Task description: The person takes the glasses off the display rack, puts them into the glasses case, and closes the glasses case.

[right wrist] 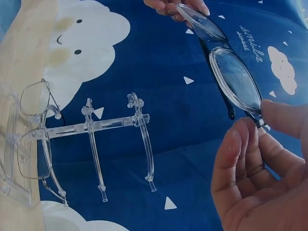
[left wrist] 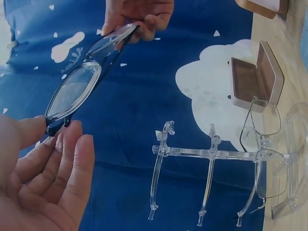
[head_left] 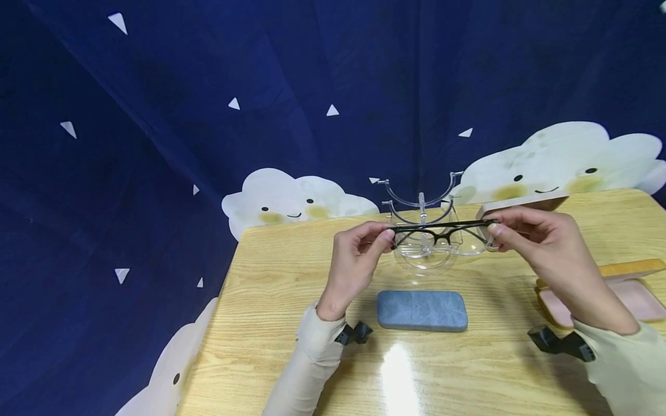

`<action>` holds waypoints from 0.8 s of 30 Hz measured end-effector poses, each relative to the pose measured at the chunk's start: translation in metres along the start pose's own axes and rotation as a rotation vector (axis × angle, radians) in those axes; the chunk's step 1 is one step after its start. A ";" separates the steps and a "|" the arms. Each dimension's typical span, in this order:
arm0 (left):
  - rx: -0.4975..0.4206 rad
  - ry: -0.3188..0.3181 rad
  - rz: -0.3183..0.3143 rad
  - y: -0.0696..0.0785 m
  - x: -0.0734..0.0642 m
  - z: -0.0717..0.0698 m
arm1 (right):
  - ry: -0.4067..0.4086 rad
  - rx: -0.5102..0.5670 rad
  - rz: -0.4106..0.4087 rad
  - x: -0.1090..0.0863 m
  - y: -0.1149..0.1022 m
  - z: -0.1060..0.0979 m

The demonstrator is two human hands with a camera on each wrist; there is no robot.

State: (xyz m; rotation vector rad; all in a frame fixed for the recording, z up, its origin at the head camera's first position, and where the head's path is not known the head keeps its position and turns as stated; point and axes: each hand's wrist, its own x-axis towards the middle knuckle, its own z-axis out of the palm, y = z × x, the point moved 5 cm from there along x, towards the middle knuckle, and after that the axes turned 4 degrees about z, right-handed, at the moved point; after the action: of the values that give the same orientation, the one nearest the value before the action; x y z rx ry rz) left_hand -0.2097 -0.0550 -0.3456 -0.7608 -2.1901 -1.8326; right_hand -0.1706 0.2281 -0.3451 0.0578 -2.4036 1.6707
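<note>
Black-rimmed glasses (head_left: pixel 442 237) are held up between both hands, lenses facing down in the head view and temples folded behind them. At one end of the frame, my left hand (head_left: pixel 354 263) pinches the corner between thumb and fingers. The opposite corner is pinched by my right hand (head_left: pixel 559 254), seen close up in the right wrist view. Just beyond the glasses stands a clear plastic display stand (head_left: pixel 422 208) with curved arms on several levels. Thin metal-rimmed glasses (right wrist: pixel 34 129) rest on its lower level; the two upper arms in the wrist views carry nothing.
A closed blue glasses case (head_left: pixel 422 311) lies on the wooden table (head_left: pixel 276 289) in front of the stand. An open orange case (head_left: pixel 632 268) with pink lining sits at the right, partly behind the right forearm. Further back is an open brown case (left wrist: pixel 250 82). A dark blue curtain (head_left: pixel 312 69) hangs behind.
</note>
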 end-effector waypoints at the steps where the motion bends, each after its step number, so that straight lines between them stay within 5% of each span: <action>1: -0.002 -0.004 -0.003 0.000 0.000 0.000 | -0.001 0.001 0.002 0.000 0.000 0.000; 16: 0.015 -0.074 -0.055 -0.007 0.003 0.005 | -0.017 -0.020 0.016 0.004 0.010 -0.005; 24: 0.039 -0.181 -0.026 -0.012 0.002 0.027 | -0.009 -0.081 0.022 -0.007 0.028 -0.025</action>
State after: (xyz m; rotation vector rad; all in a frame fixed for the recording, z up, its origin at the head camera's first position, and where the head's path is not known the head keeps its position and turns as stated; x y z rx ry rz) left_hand -0.2121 -0.0293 -0.3607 -0.9277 -2.3483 -1.7907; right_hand -0.1646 0.2609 -0.3640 0.0263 -2.4842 1.5840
